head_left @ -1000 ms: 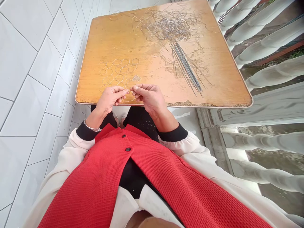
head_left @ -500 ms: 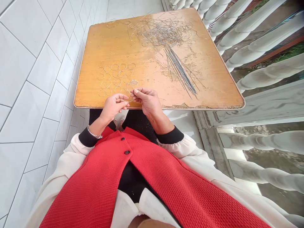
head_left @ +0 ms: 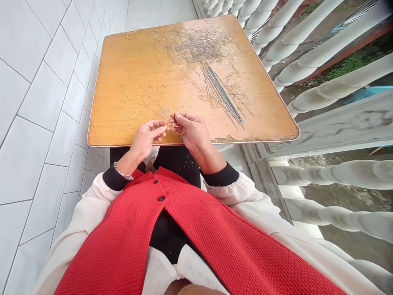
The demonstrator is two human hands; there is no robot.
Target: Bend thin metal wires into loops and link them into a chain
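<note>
The right hand (head_left: 193,133) pinches a thin wire loop (head_left: 170,122) between thumb and forefinger, its fingers (head_left: 184,119) clamped on the wire just above the near edge of a worn wooden surface (head_left: 107,73). The left hand (head_left: 144,139) meets it from the other side, its fingers (head_left: 156,128) together and lying against the wire; whether they grip it, I cannot tell. At 10 o'clock from the hands lie rows of small wire loops (head_left: 139,104). At 1 o'clock a bundle of straight wires (head_left: 222,96) fans out, and at 12 o'clock, near the far edge, sits a tangled heap of wire (head_left: 196,46). A metal bracelet (head_left: 123,177) circles the left wrist.
</note>
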